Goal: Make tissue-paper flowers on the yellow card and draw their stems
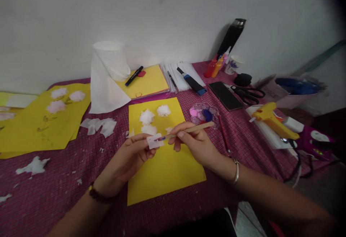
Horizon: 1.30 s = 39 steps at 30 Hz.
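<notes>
The left hand (132,154) pinches a small, soft white tissue piece (154,141) above the flat yellow paper (164,168). The right hand (194,141) grips a slim wooden brush (186,130), its tip pointing left onto the tissue.

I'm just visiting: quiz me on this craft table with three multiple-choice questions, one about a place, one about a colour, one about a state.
1. Where do the scissors lie?
A. On the yellow sheet
B. Right of the dark phone
C. Under the tissue roll

2. What colour is the glue gun?
A. Yellow
B. Green
C. White

3. What is the right hand doing?
A. Resting flat and bare
B. Holding a brush to the tissue piece
C. Gripping the scissors

Answers:
1 B, the scissors lie just right of the phone.
2 A, the glue gun has a yellow body.
3 B, the right hand pinches the brush, its tip at the tissue piece in the left hand.
</notes>
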{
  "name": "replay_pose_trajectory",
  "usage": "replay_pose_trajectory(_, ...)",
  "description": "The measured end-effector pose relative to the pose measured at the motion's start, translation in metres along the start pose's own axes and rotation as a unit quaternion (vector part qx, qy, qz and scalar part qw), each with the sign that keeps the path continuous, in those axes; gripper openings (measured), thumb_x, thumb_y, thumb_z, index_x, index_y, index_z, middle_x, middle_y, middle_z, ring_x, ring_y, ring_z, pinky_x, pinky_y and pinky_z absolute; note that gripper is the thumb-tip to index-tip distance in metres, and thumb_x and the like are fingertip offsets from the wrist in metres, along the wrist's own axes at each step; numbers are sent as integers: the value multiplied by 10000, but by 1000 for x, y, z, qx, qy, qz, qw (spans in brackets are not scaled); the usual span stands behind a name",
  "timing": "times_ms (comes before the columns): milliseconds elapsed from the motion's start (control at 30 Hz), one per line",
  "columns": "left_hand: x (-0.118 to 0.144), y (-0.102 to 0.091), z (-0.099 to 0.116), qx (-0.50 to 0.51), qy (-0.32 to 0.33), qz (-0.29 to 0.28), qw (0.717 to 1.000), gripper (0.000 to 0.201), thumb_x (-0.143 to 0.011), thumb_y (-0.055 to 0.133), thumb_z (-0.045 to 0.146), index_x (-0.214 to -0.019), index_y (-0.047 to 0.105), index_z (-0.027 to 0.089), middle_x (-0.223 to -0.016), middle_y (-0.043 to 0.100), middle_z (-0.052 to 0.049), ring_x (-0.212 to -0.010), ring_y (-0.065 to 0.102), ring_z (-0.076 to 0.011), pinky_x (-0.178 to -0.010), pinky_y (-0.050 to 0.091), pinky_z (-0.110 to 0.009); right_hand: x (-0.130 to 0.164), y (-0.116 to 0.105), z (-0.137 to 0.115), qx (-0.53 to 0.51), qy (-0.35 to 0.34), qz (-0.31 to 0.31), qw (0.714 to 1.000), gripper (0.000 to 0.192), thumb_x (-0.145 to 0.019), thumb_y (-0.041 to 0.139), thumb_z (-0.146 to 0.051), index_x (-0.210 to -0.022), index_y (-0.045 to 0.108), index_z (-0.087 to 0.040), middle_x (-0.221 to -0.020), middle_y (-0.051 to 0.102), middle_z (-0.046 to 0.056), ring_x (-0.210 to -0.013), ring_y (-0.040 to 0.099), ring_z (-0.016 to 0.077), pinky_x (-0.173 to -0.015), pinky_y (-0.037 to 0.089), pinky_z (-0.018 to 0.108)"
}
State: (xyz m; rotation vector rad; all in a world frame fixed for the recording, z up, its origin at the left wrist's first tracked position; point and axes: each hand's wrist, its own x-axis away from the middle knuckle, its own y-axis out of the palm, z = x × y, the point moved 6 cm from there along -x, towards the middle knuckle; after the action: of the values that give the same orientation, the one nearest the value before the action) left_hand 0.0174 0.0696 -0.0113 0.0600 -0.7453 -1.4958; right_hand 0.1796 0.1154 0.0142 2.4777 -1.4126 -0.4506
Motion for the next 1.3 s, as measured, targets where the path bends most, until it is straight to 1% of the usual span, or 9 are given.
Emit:
replay_pose_trajectory(233,3,3,4,-69,140,31,987,109,-646,809,265,-715,730,238,-686,698,11,-581,578,-86,-553,485,-210,3,0,15,-108,95,21,989,138,-830,694,-348,-894,691,-225,-721,744,-5,-480,614,75,-484,486,194)
replay_pose_trajectory(367,17,10,23,-235,279,71,928,18,-771,711,246,-757,721,241,-687,675,12,-641,599,-120,-619,516,-267,4,0,14,-89,90,39,991,219,-779,739,-401,-896,728,-216,-745,758,17,-468,598,79,-451,467,199)
replay_pose_trajectory(567,45,32,37,-515,487,87,700,218,-824,645,102,-960,724,254,-916,745,-21,-816,686,-150,-744,566,-286,7,-1,21,-82,106,60,989,318,-841,644,-459,-738,720,-168,-695,740,38,-455,548,63,-445,426,185)
replay_pose_trajectory(733,54,49,31,-635,568,-39,521,324,-822,625,72,-1095,680,237,-1003,751,-38,-907,701,-185,-825,574,-310,7,3,23,-163,178,13,970,274,-846,633,-419,-939,726,-178,-580,664,-18,-434,536,66,-428,426,171)
replay_pose_trajectory(800,51,57,46,-636,546,-12,546,202,-832,623,125,-991,694,229,-896,751,-27,-799,698,-170,-729,573,-285,3,1,9,-157,164,-18,974,262,-834,659,-399,-991,707,-196,-603,654,-37,-432,517,58,-444,442,175)
replay_pose_trajectory(967,24,80,87,-475,336,73,810,171,-826,635,255,-660,642,215,-569,616,34,-515,564,-111,-478,455,-224,-9,-21,-47,-30,-28,41,998,243,-770,739,-412,-925,680,-233,-709,657,-41,-508,527,65,-505,456,201)
replay_pose_trajectory(1033,13,94,89,-440,295,29,848,215,-833,619,252,-624,624,202,-534,591,35,-476,529,-97,-453,421,-212,-8,-28,-57,-9,-62,85,994,216,-788,722,-420,-870,656,-232,-704,651,-43,-510,525,67,-511,458,208)
replay_pose_trajectory(1100,6,104,90,-468,333,9,818,194,-839,621,271,-661,654,200,-561,608,32,-494,538,-99,-469,414,-215,-8,-32,-56,-32,-59,112,991,197,-819,694,-410,-851,622,-230,-677,642,-57,-477,503,59,-493,450,202)
replay_pose_trajectory(1300,5,114,80,-604,518,-41,604,153,-875,597,275,-937,733,244,-882,714,-20,-840,662,-186,-814,511,-316,-12,-35,-32,-150,29,121,981,286,-792,714,-451,-768,584,-198,-575,614,-82,-382,435,34,-419,418,174)
